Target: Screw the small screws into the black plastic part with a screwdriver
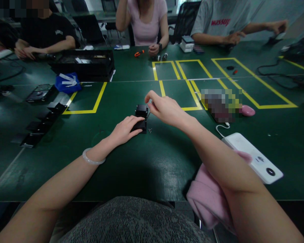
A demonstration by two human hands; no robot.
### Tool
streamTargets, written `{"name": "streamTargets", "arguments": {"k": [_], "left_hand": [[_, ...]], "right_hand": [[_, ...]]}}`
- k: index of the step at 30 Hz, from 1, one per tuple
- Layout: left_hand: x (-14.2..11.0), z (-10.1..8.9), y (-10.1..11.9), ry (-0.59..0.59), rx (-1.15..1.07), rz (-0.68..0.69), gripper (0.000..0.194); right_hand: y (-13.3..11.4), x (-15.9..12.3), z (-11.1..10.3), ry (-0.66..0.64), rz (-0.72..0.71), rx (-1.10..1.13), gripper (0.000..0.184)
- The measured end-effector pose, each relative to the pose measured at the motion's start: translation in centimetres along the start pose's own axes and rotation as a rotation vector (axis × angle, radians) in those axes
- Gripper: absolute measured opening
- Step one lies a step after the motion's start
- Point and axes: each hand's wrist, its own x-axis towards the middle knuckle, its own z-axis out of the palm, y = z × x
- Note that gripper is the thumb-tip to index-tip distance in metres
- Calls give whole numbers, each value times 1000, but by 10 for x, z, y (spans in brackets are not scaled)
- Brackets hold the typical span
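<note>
A small black box-shaped part (141,116) sits on the green table (152,162) in front of me. My left hand (125,129) lies on its near end, fingers pressed flat on it and holding it down. My right hand (164,108) hovers just right of the part's top, fingers pinched on a thin metal tool or pin that I cannot make out. A small screw (150,129) lies on the table beside the part. A pale bangle (92,158) circles my left wrist.
Several flat black parts (40,125) lie in a row at left, with a blue bag (67,82) and a black tray (86,64) behind. A white power bank (255,157) and pink cloth (207,195) are at right. Three other people sit across the table.
</note>
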Motion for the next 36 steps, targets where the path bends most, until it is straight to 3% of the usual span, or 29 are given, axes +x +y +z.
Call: {"name": "streamTargets", "arguments": {"k": [36], "left_hand": [[0,2,-1,10,20,13,42]], "right_hand": [[-1,1,0,-12,23,-49,35]]}}
